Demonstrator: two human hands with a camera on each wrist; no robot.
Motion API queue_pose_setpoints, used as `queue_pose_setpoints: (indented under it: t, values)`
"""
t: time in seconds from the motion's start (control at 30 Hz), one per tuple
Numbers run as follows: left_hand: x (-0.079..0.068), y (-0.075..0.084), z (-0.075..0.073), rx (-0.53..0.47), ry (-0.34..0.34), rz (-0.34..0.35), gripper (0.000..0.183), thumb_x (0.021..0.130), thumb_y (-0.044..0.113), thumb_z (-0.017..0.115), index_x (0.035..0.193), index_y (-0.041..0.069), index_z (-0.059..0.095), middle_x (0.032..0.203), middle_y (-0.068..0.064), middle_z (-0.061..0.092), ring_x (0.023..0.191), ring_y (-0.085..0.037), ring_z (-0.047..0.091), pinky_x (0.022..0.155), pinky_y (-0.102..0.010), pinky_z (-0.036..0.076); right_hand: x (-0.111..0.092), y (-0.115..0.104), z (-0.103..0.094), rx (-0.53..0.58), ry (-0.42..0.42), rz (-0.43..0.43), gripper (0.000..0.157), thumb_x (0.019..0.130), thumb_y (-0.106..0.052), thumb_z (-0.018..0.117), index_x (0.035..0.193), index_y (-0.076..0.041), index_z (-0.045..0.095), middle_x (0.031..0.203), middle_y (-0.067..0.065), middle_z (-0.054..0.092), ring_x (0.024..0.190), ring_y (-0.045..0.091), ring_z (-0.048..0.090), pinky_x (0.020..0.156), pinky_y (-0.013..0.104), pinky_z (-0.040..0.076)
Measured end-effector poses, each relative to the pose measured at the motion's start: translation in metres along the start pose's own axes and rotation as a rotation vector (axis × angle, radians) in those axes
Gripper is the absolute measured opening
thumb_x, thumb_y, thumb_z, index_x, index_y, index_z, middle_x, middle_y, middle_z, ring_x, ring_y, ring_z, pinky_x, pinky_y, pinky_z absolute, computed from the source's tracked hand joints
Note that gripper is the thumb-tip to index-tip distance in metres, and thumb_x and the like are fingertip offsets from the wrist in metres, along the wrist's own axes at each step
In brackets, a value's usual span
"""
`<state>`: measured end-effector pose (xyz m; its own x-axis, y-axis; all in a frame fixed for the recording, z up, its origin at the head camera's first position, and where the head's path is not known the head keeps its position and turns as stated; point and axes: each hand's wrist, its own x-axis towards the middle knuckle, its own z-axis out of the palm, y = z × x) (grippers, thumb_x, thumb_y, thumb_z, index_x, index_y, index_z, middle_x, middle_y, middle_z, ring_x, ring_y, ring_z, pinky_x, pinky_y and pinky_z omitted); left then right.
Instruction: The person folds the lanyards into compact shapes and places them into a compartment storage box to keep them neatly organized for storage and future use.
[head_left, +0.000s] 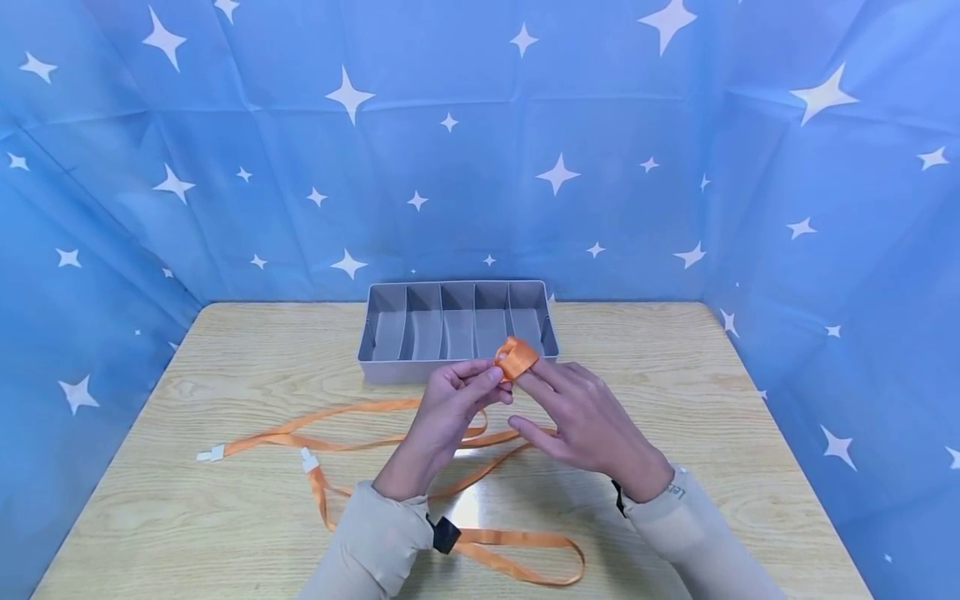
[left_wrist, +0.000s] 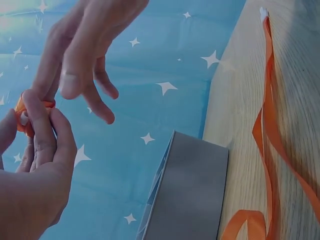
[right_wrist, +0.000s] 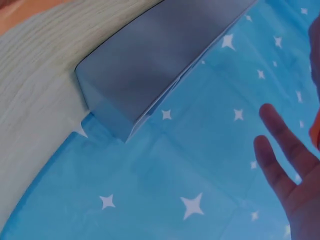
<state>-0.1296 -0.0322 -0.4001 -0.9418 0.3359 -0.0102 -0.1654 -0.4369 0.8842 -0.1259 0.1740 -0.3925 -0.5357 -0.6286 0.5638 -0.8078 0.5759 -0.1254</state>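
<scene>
A small coil of orange lanyard ribbon [head_left: 517,358] is up above the table, in front of the grey box. My left hand [head_left: 457,404] pinches its near side between thumb and fingers. My right hand [head_left: 581,417] reaches in from the right with its fingers extended. Its foremost fingertips meet the coil, partly hidden by the ribbon, while the thumb stands apart below. In the left wrist view, the coil [left_wrist: 25,117] sits between the left fingers [left_wrist: 42,130] and the right fingertips. The right wrist view catches only two spread right fingers [right_wrist: 285,150] and a sliver of orange.
Behind the hands stands a grey box [head_left: 397,371] with several compartments. Orange lanyards [head_left: 330,412] lie on the wooden table [head_left: 225,533], with one white clip [head_left: 213,452] at far left and another white clip [head_left: 309,460] nearer. A ribbon loop [head_left: 525,567] lies by the left sleeve. Starry blue cloth surrounds the table.
</scene>
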Motion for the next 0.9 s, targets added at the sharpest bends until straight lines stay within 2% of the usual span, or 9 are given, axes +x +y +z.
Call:
queue_pose_setpoints:
  t: [0.13,0.23,0.43,0.63,0.8,0.9]
  values:
    - [-0.001,0.000,0.002,0.057,0.016,0.034,0.027,0.093,0.012,0.070,0.110,-0.008,0.066,0.093,-0.008,0.072,0.077,-0.015,0.069,0.091,-0.035,0.054,0.000,-0.001,-0.001,-0.035,-0.025,-0.017,0.051,0.095,-0.038,0.062,0.138,-0.011,0.055,0.130,0.005,0.060,0.102,0.024,0.065,0.084,0.045,0.055]
    - [-0.001,0.002,0.004,0.109,0.055,0.039,0.030,0.088,0.013,0.076,0.108,-0.007,0.067,0.093,-0.009,0.073,0.075,-0.016,0.069,0.088,-0.035,0.055,-0.002,-0.003,-0.002,-0.052,-0.060,-0.016,0.052,0.094,-0.033,0.064,0.139,-0.009,0.054,0.131,0.006,0.058,0.104,0.024,0.064,0.085,0.045,0.055]
    - [-0.001,0.001,0.007,0.162,0.132,0.027,0.026,0.085,0.011,0.079,0.104,-0.006,0.070,0.089,-0.009,0.073,0.069,-0.016,0.069,0.082,-0.034,0.057,-0.004,-0.008,0.000,-0.104,-0.097,-0.016,0.053,0.091,-0.029,0.068,0.136,-0.007,0.053,0.126,0.008,0.058,0.097,0.023,0.064,0.081,0.045,0.056]
    - [-0.001,-0.003,0.006,0.158,0.132,0.036,0.025,0.088,0.010,0.075,0.105,-0.007,0.069,0.089,-0.009,0.074,0.068,-0.015,0.069,0.083,-0.035,0.057,-0.005,-0.012,0.005,-0.074,-0.096,-0.009,0.062,0.093,-0.034,0.064,0.143,-0.002,0.046,0.134,0.012,0.053,0.098,0.023,0.062,0.079,0.043,0.056]
    - [-0.001,-0.002,0.006,0.144,0.124,0.036,0.025,0.090,0.011,0.074,0.106,-0.008,0.068,0.091,-0.009,0.074,0.070,-0.015,0.069,0.087,-0.036,0.055,-0.005,-0.015,0.005,-0.027,-0.093,0.019,0.056,0.098,-0.041,0.055,0.139,-0.003,0.048,0.129,0.009,0.054,0.090,0.019,0.059,0.074,0.040,0.055]
    - [-0.001,-0.001,0.006,0.142,0.123,0.030,0.026,0.091,0.012,0.073,0.106,-0.008,0.068,0.092,-0.010,0.074,0.070,-0.015,0.069,0.088,-0.036,0.055,-0.006,-0.015,0.005,0.012,-0.092,0.042,0.056,0.100,-0.044,0.050,0.138,-0.004,0.049,0.130,0.008,0.054,0.092,0.018,0.058,0.074,0.039,0.055]
